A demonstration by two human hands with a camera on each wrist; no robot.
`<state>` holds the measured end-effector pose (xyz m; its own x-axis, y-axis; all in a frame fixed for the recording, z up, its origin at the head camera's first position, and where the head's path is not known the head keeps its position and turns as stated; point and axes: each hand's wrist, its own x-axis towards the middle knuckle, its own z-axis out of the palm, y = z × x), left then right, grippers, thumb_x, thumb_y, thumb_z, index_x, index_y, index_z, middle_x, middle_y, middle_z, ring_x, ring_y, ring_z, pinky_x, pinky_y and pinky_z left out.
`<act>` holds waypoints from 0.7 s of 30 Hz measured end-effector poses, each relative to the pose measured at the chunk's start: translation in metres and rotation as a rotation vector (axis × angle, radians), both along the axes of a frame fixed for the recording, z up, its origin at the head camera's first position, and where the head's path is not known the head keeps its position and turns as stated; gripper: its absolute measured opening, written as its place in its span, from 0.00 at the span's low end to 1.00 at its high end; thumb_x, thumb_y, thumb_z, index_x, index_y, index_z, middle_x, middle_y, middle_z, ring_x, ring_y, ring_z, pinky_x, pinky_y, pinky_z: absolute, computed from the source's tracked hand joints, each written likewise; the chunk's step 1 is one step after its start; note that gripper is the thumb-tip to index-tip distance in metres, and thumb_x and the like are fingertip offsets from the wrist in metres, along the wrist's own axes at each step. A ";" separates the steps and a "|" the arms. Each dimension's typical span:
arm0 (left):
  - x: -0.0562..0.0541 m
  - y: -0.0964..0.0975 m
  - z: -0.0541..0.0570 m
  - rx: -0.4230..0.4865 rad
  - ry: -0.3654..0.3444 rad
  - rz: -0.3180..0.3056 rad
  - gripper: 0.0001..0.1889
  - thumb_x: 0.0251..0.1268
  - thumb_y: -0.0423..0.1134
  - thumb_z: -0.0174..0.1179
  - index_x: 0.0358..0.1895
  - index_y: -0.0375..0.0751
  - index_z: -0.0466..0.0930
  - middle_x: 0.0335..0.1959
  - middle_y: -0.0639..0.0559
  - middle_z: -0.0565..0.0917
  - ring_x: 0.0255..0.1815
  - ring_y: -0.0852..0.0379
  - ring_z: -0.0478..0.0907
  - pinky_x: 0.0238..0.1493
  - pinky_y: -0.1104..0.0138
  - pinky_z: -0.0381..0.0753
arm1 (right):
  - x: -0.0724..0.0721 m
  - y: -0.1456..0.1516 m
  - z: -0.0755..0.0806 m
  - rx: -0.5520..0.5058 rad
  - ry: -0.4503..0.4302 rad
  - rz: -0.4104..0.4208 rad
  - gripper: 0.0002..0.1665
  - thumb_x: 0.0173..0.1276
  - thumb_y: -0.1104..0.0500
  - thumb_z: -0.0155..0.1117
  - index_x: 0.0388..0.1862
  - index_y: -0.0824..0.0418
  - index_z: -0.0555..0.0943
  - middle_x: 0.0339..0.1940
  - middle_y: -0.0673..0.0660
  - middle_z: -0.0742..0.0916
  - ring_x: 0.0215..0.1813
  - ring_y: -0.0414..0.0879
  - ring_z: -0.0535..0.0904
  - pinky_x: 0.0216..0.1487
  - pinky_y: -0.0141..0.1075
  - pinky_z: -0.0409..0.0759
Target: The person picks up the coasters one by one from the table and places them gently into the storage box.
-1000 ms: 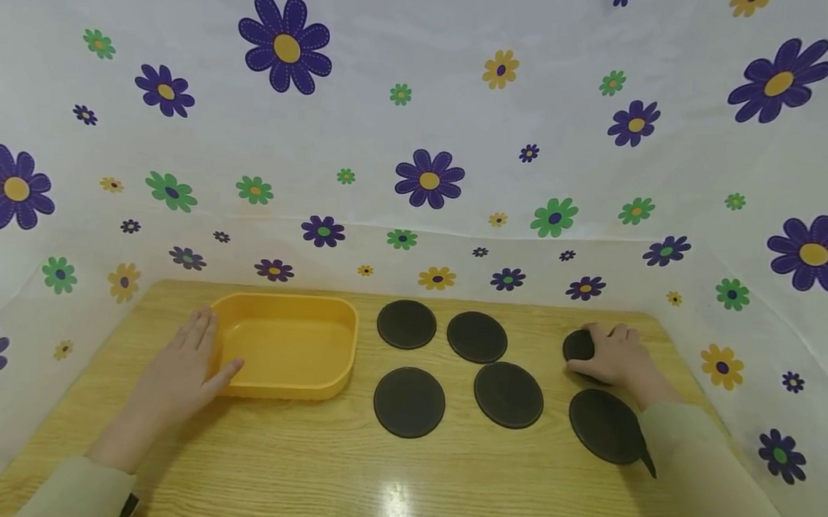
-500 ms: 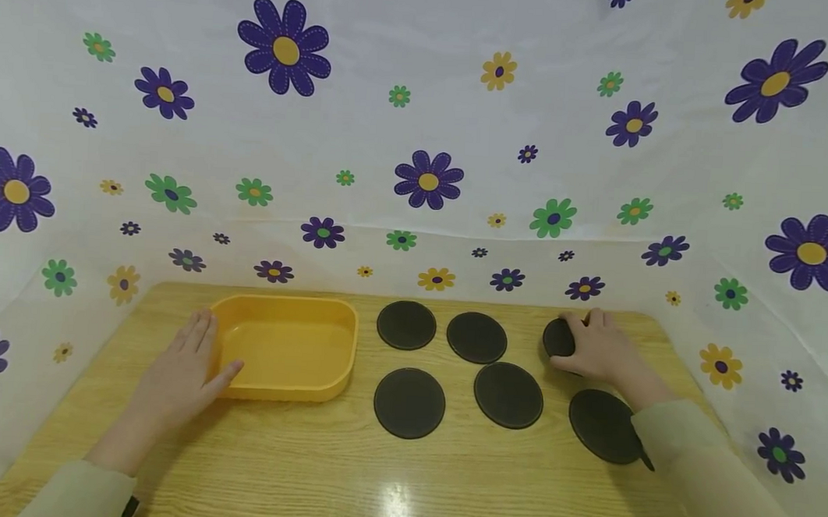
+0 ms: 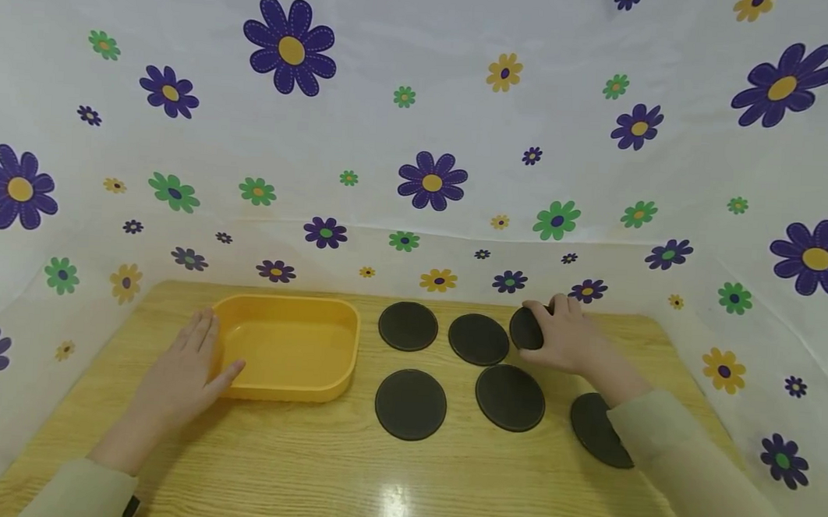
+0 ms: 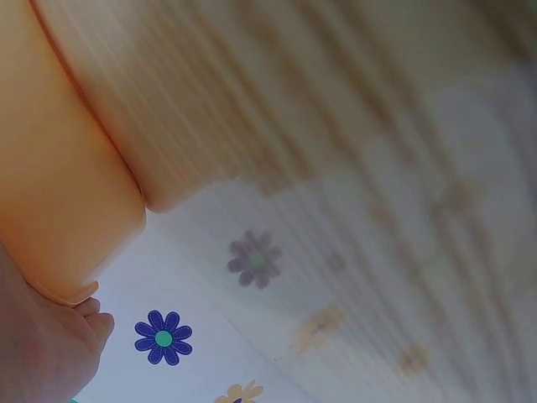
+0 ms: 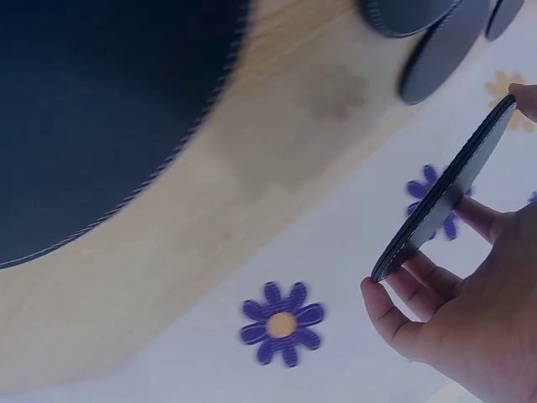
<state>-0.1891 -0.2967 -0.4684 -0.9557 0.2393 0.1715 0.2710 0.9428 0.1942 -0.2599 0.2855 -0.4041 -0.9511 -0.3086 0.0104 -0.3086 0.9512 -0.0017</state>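
A round black coaster (image 3: 525, 328) is pinched at its edge by my right hand (image 3: 570, 341), near the back right of the table. In the right wrist view this coaster (image 5: 449, 193) is seen nearly edge-on, tilted, between thumb and fingertips. My left hand (image 3: 177, 375) rests against the left wall of a yellow tray (image 3: 355, 341), fingers straight and thumb by the front corner. Right beside the held coaster lies a flat black coaster (image 3: 478, 340). In front of these sits one more coaster (image 3: 510, 398).
Two coasters lie between tray and hand, a back one (image 3: 408, 326) and a front one (image 3: 410, 404). At right, a coaster (image 3: 598, 430) is partly hidden by the right sleeve (image 3: 685, 452). A flowered white cloth (image 3: 364, 131) borders the wooden table (image 3: 291, 463).
My right hand has carried the held coaster leftward and slightly back, close to the coasters there. Its sleeve now covers more of the rightmost coaster. The left hand and tray have stayed put.
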 end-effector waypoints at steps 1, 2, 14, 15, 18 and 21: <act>0.000 0.000 0.000 0.001 0.000 0.000 0.50 0.84 0.62 0.46 0.81 0.16 0.45 0.84 0.21 0.47 0.86 0.23 0.48 0.89 0.44 0.41 | -0.001 -0.004 0.001 0.004 0.009 0.008 0.54 0.58 0.36 0.71 0.78 0.61 0.70 0.59 0.76 0.75 0.57 0.68 0.73 0.53 0.64 0.83; 0.000 0.000 0.000 0.001 0.002 0.000 0.50 0.84 0.62 0.46 0.81 0.16 0.45 0.84 0.21 0.47 0.86 0.23 0.48 0.89 0.43 0.41 | -0.001 -0.007 0.002 0.010 0.019 0.018 0.54 0.58 0.36 0.71 0.78 0.61 0.70 0.59 0.76 0.75 0.58 0.68 0.73 0.52 0.64 0.83; 0.000 0.000 -0.001 0.007 0.010 -0.005 0.49 0.84 0.62 0.46 0.81 0.16 0.46 0.84 0.20 0.48 0.86 0.24 0.47 0.89 0.44 0.40 | -0.009 -0.056 0.006 0.029 0.015 0.083 0.54 0.58 0.35 0.67 0.81 0.55 0.68 0.66 0.74 0.73 0.65 0.69 0.71 0.53 0.62 0.82; 0.000 0.000 -0.001 0.004 0.011 -0.004 0.49 0.84 0.62 0.46 0.81 0.16 0.46 0.84 0.20 0.49 0.86 0.24 0.47 0.89 0.45 0.40 | -0.009 -0.060 0.007 0.028 0.013 0.089 0.54 0.58 0.35 0.67 0.81 0.54 0.68 0.67 0.74 0.73 0.66 0.69 0.70 0.53 0.62 0.81; 0.000 0.000 0.000 0.003 0.010 -0.005 0.49 0.84 0.62 0.46 0.81 0.16 0.46 0.84 0.20 0.49 0.86 0.23 0.48 0.89 0.44 0.41 | -0.010 -0.073 0.007 0.018 0.013 0.117 0.54 0.59 0.34 0.68 0.81 0.54 0.67 0.67 0.74 0.72 0.68 0.70 0.70 0.54 0.64 0.81; 0.000 0.000 0.001 0.003 0.004 -0.002 0.49 0.84 0.62 0.46 0.81 0.16 0.47 0.84 0.20 0.48 0.86 0.23 0.48 0.89 0.43 0.42 | -0.010 -0.088 0.008 0.008 0.012 0.149 0.54 0.60 0.34 0.70 0.82 0.54 0.67 0.67 0.73 0.72 0.67 0.68 0.70 0.54 0.63 0.80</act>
<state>-0.1887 -0.2962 -0.4676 -0.9544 0.2410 0.1762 0.2739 0.9416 0.1957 -0.2702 0.1974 -0.3960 -0.8944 -0.4468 0.0185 -0.4467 0.8946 0.0101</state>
